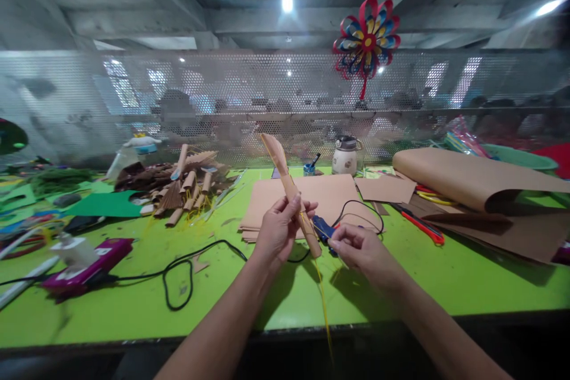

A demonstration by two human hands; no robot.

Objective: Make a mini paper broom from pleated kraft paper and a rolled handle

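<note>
The left hand (280,228) hid part of the paper roll (290,186); well right of the right hand (363,249), the view's edge cut off a brown sheet (445,175).

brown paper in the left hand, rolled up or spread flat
Rolled: the brown paper forms a slim tube at its lower end, while its upper end flares.

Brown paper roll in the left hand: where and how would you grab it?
Probably a light pinch on the lower end of the brown paper roll, coming from the right. That end is narrow and sticks out below the left hand, which grips the middle; the upper end widens out. Mind the yellow string hanging there.
</note>
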